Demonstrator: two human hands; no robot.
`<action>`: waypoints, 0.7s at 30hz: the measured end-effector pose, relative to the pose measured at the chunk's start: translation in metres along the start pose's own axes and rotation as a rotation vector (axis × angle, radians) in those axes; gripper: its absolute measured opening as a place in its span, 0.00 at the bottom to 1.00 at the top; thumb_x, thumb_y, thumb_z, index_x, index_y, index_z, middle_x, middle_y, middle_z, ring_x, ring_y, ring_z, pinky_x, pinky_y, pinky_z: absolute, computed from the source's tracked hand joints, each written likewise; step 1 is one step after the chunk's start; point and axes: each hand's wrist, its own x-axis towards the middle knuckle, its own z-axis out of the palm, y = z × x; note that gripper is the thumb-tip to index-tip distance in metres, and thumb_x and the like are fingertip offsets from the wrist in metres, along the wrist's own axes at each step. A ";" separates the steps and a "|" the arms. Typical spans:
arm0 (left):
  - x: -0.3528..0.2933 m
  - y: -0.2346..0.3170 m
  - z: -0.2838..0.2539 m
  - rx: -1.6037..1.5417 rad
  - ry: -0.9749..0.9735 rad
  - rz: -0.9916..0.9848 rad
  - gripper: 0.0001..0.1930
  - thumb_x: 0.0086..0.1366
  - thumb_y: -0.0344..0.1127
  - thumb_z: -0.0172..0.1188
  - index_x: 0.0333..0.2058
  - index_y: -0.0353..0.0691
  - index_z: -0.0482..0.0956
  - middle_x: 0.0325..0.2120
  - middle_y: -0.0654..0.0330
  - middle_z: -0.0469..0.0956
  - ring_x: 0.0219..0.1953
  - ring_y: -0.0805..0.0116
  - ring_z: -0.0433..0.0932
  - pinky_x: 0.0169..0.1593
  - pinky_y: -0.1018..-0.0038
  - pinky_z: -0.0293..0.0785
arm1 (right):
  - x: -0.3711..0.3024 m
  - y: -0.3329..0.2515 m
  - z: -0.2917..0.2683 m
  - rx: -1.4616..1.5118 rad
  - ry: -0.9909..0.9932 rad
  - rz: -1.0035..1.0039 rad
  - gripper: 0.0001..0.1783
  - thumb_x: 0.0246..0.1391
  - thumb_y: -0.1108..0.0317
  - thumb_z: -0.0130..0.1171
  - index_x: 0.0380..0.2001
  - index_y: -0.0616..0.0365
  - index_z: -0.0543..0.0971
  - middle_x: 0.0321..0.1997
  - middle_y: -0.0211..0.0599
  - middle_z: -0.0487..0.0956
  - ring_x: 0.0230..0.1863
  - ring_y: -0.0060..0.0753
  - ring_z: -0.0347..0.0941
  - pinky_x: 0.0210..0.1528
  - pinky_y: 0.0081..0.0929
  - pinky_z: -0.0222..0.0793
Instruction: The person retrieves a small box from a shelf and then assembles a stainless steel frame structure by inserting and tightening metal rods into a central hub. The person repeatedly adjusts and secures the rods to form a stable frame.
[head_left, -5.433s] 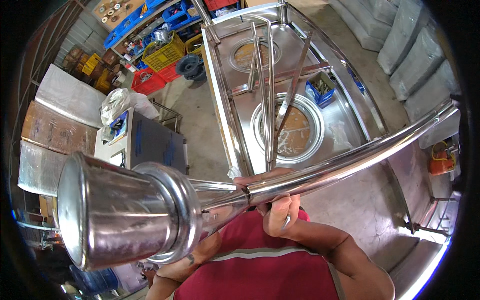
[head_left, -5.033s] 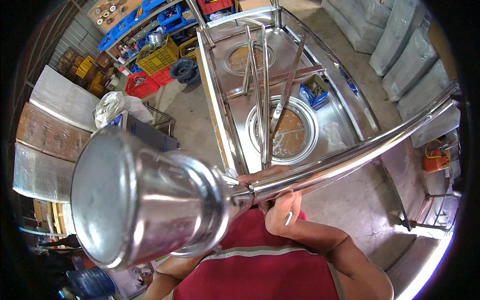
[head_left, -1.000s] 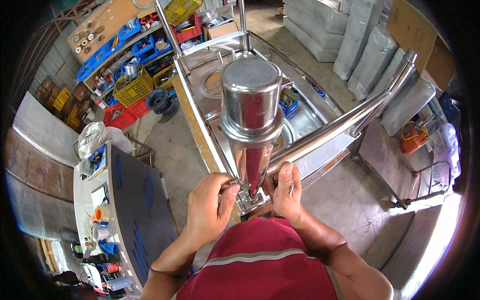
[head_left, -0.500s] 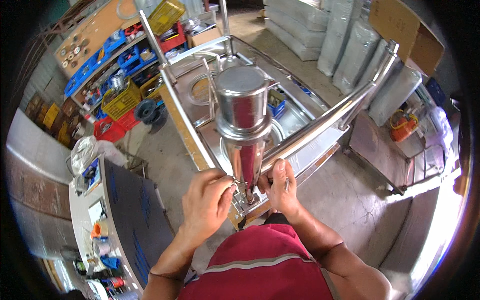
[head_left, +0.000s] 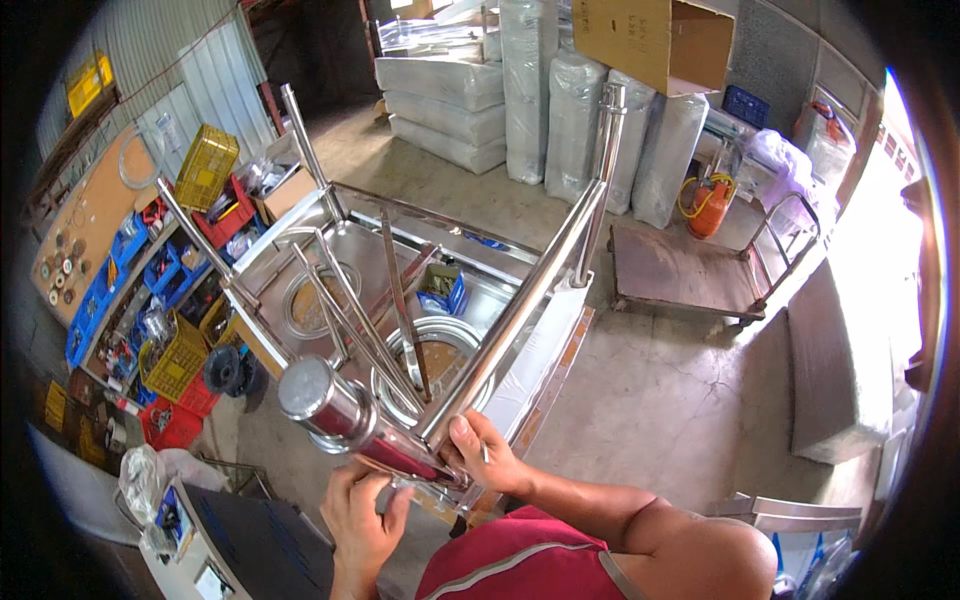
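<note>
Both hands hold steel foot cap: left hand beneath, right hand at leg tube; joint hidden.

Two hands, one steel foot

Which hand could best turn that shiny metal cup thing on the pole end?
Probably the left hand: it sits right under the shiny foot cup with fingers curled toward it. The right hand is already wrapped around the steel leg, steadying it.
</note>
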 end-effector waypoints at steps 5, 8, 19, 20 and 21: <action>0.008 -0.015 0.000 -0.129 -0.166 -0.023 0.10 0.68 0.37 0.53 0.28 0.39 0.73 0.23 0.53 0.74 0.26 0.49 0.75 0.29 0.56 0.68 | -0.002 0.000 0.011 0.069 0.124 -0.001 0.23 0.71 0.45 0.44 0.48 0.55 0.71 0.24 0.18 0.64 0.21 0.11 0.54 0.22 0.18 0.48; 0.008 -0.023 0.003 -0.139 -0.132 0.085 0.10 0.67 0.38 0.55 0.30 0.38 0.73 0.25 0.52 0.74 0.27 0.48 0.74 0.30 0.56 0.69 | -0.003 0.003 0.026 0.077 0.337 -0.006 0.20 0.71 0.47 0.42 0.40 0.51 0.71 0.20 0.19 0.60 0.18 0.15 0.53 0.22 0.19 0.48; 0.029 -0.063 -0.008 -0.419 -0.133 0.392 0.11 0.66 0.39 0.61 0.29 0.40 0.72 0.23 0.54 0.73 0.26 0.50 0.75 0.28 0.59 0.69 | -0.011 0.014 0.078 -0.287 0.757 -0.264 0.22 0.72 0.49 0.44 0.32 0.53 0.75 0.19 0.19 0.68 0.17 0.11 0.58 0.19 0.17 0.52; 0.029 -0.061 -0.010 -0.413 -0.149 0.378 0.12 0.67 0.40 0.60 0.29 0.40 0.72 0.23 0.53 0.73 0.26 0.49 0.75 0.29 0.59 0.69 | -0.013 0.013 0.082 -0.333 0.801 -0.243 0.22 0.72 0.49 0.44 0.33 0.54 0.76 0.19 0.19 0.70 0.17 0.11 0.58 0.18 0.16 0.53; 0.028 -0.057 -0.010 -0.411 -0.149 0.353 0.12 0.68 0.40 0.58 0.28 0.40 0.71 0.22 0.53 0.73 0.25 0.48 0.75 0.29 0.58 0.69 | -0.013 0.014 0.086 -0.326 0.787 -0.267 0.22 0.72 0.49 0.45 0.34 0.55 0.77 0.19 0.19 0.71 0.17 0.10 0.59 0.18 0.16 0.54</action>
